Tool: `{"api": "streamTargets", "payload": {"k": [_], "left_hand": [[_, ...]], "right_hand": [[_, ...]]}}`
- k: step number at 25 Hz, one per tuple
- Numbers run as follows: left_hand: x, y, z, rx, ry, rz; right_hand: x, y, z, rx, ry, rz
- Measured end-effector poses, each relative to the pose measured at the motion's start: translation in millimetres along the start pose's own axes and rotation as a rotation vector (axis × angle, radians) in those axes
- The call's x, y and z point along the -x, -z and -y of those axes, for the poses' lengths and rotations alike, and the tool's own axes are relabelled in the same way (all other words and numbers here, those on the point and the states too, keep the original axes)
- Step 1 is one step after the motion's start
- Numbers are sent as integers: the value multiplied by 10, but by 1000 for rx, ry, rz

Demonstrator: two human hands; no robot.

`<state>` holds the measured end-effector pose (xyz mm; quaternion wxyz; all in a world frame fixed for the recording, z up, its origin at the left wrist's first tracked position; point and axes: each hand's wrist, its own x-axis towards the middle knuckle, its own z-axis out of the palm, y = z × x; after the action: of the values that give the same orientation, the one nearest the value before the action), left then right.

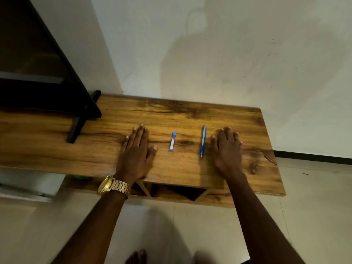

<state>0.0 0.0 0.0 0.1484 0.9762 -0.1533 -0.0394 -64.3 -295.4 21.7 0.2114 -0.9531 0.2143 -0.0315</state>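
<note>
wooden table (pixel 181 115) | black stand (pixel 75 129) on its left | white wall (pixel 228 54) behind | tiled floor (pixel 314 216)

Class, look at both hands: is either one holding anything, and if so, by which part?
Nothing. The left hand and right hand lie flat on the table.

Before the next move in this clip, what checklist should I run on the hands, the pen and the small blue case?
1. Left hand flat on the table, holding nothing: ok.
2. Right hand flat, holding nothing: ok.
3. Blue pen lies free, just beside the right hand: ok.
4. Small blue case lies free between the hands, apart from the pen: ok.
5. Whether the case holds anything: cannot tell.
</note>
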Motion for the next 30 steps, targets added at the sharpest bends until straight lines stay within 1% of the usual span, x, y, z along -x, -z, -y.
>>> {"api": "streamTargets", "payload": {"k": [1, 3, 5, 8, 10, 11, 12, 15, 17, 18, 20, 23, 25, 27, 29, 30], "left_hand": [[-1, 14, -6, 32, 7, -1], [37, 128, -97, 78, 17, 41], [130, 259, -266, 163, 32, 30], [331, 424, -517, 343, 108, -70], [439, 423, -640, 485, 69, -125], [458, 378, -685, 572, 66, -131], [464, 353, -752, 646, 90, -101], [436, 309, -938, 912, 243, 58], [452, 287, -1050, 1089, 330, 122], [462, 277, -1085, 1133, 338, 122], [435, 263, -1097, 1151, 310, 70], [427, 296, -1070, 1126, 279, -36], [413, 321, -1042, 1101, 272, -60], [405, 341, -1021, 1049, 236, -52], [426, 336, -1018, 944, 157, -39], [443, 335, -1030, 891, 127, -32]], "right_hand": [[-48, -17, 53, -22, 16, -72], [-124, -20, 166, -58, 10, -142], [-134, -63, 293, -140, -1, -134], [-95, -146, 382, -135, 7, -102], [8, -65, 383, -168, -2, -57], [84, 12, 366, -250, -40, -38], [199, 117, 369, -379, -88, -21], [597, 307, 409, -842, -231, 41], [763, 335, 451, -1023, -248, 88], [793, 321, 475, -1070, -225, 114], [789, 276, 506, -1087, -176, 187], [802, 237, 513, -973, -107, 252], [795, 237, 523, -921, -54, 276], [715, 247, 523, -904, 7, 202], [577, 245, 531, -989, 16, 133], [501, 245, 536, -1047, 2, 130]]}}
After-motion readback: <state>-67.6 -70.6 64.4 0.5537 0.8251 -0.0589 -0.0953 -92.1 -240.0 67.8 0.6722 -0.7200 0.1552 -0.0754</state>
